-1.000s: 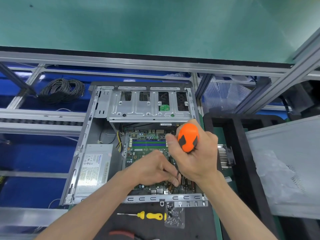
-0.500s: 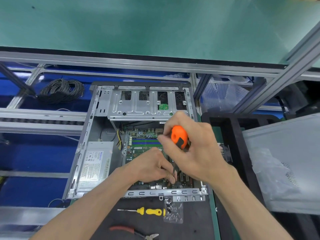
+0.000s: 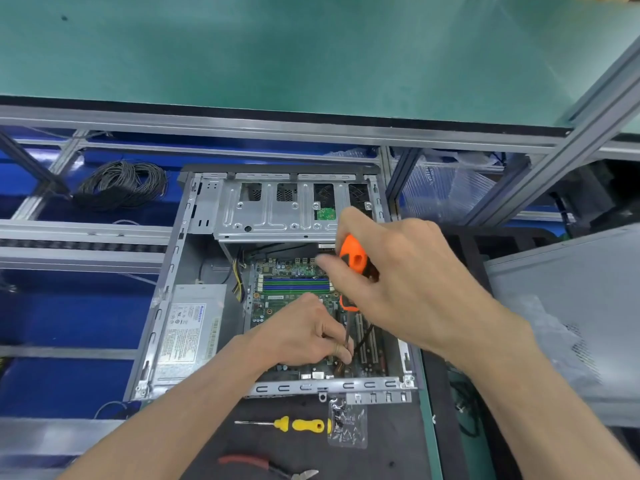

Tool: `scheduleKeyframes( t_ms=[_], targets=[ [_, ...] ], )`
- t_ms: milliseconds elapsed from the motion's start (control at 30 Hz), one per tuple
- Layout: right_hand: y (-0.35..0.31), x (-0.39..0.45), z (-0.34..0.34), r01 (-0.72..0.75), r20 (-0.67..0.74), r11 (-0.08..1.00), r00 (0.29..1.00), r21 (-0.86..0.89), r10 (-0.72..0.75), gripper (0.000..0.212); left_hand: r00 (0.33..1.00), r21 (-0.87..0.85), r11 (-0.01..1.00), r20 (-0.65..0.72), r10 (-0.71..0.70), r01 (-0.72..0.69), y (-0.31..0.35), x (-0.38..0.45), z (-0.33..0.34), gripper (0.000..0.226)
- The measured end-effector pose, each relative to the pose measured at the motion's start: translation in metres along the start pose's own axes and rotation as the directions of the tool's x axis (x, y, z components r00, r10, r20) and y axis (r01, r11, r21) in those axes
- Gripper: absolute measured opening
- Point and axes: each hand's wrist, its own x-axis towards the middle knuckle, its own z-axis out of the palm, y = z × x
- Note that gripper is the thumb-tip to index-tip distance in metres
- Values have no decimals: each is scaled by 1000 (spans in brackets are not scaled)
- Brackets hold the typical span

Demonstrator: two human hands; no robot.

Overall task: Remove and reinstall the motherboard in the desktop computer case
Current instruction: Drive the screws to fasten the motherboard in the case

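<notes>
Your desktop computer case point(image 3: 162, 306) lies open on its side on the bench, with the motherboard point(image 3: 294, 289) still seated flat on its floor, right of the grey power supply point(image 3: 188, 336) and below the metal drive cage point(image 3: 277, 209). Looks like you're on a board screw near the lower middle of the motherboard; can't tell from here whether it's coming out or going in. Your right hand point(image 3: 408, 289) is wrapped around the orange screwdriver point(image 3: 353, 258), handle tilted up and away, shaft running down toward the board. Your left hand point(image 3: 304, 334) has fingertips pinched around the lower shaft, steadying the tip; the screw itself is hidden under your fingers. Next move, my read: keep the bit square in the head and press down while turning, since a slip lands on the slots just beside it. The clear bag point(image 3: 348, 424) in front of the case holds small dark screws; a yellow screwdriver point(image 3: 298, 424) touches it, red-handled pliers point(image 3: 266, 465) nearer you.
</notes>
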Motion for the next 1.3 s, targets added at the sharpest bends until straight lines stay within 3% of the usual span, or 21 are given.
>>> scheduleKeyframes(
  t_ms=[133, 167, 267, 300, 433, 500, 567, 633, 667, 767, 867, 933, 967, 1000, 1033, 1133, 1200, 1267, 1300],
  targets=[
    [3, -1, -17, 85, 168, 994, 981, 70, -96, 10, 999, 33, 999, 19, 41, -42, -2, 0, 3, 10],
    [2, -1, -18, 73, 175, 997, 982, 26, -77, 12, 999, 31, 999, 17, 31, -31, -1, 1, 3, 12],
    [-4, 2, -16, 26, 113, 948, 994, -317, 11, 40, 1000, 9, 1000, 10, 6, -6, -1, 1, 2, 19],
    [-5, 5, -15, 16, 117, 943, 993, -333, 24, 41, 1000, 17, 1000, 12, 11, -11, -2, 1, 2, 18],
    [-2, 9, -21, 83, 262, 996, 962, 11, -83, 10, 999, 64, 998, 17, 28, -29, -3, 1, 3, 17],
    [-5, 8, -25, 65, 315, 989, 943, 134, -105, 21, 999, 61, 998, 13, 32, -33, -4, 0, 3, 19],
    [-9, 8, -23, 52, 282, 998, 958, 33, -59, 18, 1000, 52, 999, 3, 12, -12, -4, -1, 3, 21],
    [-9, 9, -15, 56, 147, 957, 989, -283, -15, 38, 1000, 36, 999, 9, -17, 17, -4, 0, 2, 20],
    [-8, 10, -13, 56, 111, 950, 994, -306, -23, 40, 1000, 35, 999, 8, -10, 10, -5, 1, 3, 20],
    [-3, 11, -18, 96, 258, 995, 962, -30, -85, 19, 1000, 40, 999, 13, 21, -21, -4, 1, 3, 24],
    [3, 8, -26, 71, 344, 989, 932, 132, -113, 41, 1000, 54, 998, 24, 20, -21, -4, -1, 2, 26],
    [-1, 7, -23, 64, 295, 998, 953, 29, -69, 31, 999, 66, 998, 29, -14, 12, -2, 1, 2, 23],
    [-1, 7, -20, 79, 224, 989, 973, -123, -50, 29, 999, 67, 997, 29, -32, 30, -1, 2, 2, 21],
    [0, 9, -16, 78, 163, 962, 986, -260, -36, 37, 999, 70, 997, 31, -37, 35, -1, 3, 2, 21],
    [2, 9, -12, 76, 126, 955, 991, -287, -41, 39, 999, 77, 997, 33, -32, 30, -1, 3, 1, 21],
    [3, 10, -12, 84, 216, 996, 973, 11, -84, 22, 999, 79, 997, 38, -13, 10, 1, 1, 1, 27],
    [8, 10, -20, 16, 323, 972, 942, 234, -93, 30, 999, 85, 996, 45, -6, 2, 2, -1, 1, 33],
    [9, 7, -25, 9, 332, 966, 938, 257, -97, 34, 998, 99, 995, 56, -1, -5, 3, -1, 2, 34],
    [6, 6, -24, 35, 298, 987, 951, 155, -80, 23, 999, 104, 995, 54, 1, -7, 3, 1, 2, 33]
  ],
)
